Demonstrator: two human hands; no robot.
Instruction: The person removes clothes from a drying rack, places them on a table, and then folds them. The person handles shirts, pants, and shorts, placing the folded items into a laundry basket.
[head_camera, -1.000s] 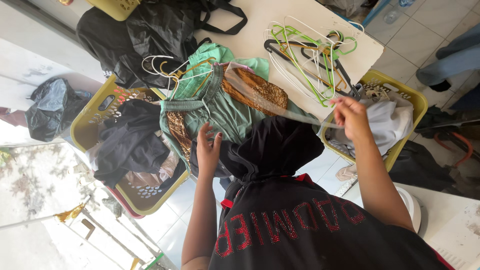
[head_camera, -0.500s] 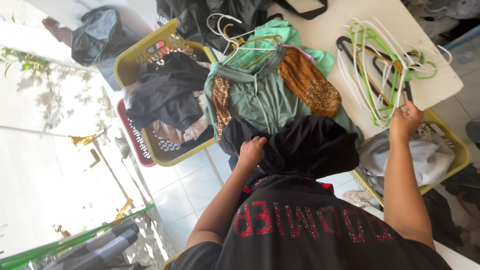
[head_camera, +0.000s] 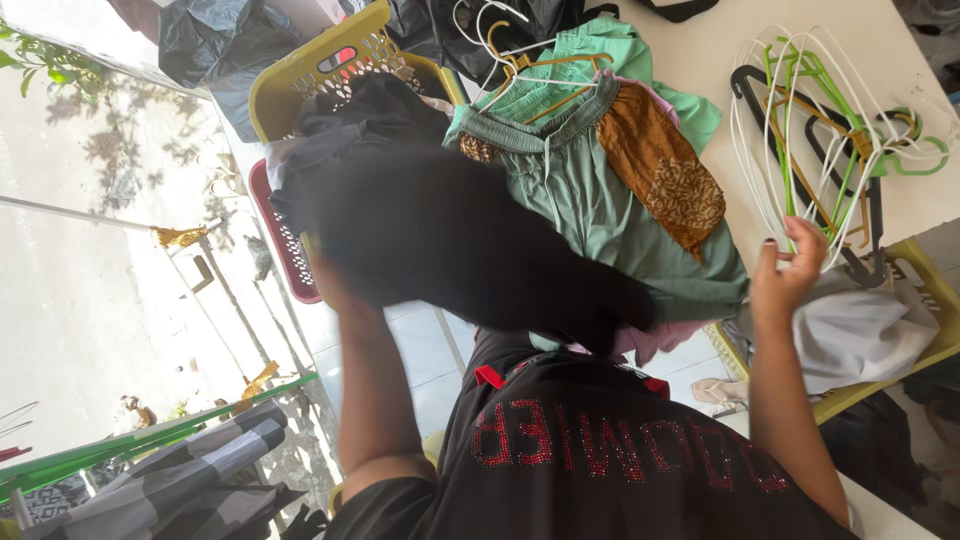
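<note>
Holding up a black cloth (head_camera: 470, 250) in our left hand (head_camera: 335, 285) | our right hand (head_camera: 785, 275) is reaching, fingers loose, touching the hangers (head_camera: 830, 140) | green clothes (head_camera: 590, 200) are lying between.

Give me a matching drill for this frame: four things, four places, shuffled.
Things:
1. hangers
2. black garment
3. green dress
4. white cloth

Places:
A. in the yellow basket at the right
B. loose on the white table, by the right hand
C. on a hanger, on the pile at the table edge
D. lifted, blurred, above the left arm; the left hand itself is hidden

Pairs: 1-B, 2-D, 3-C, 4-A
</note>
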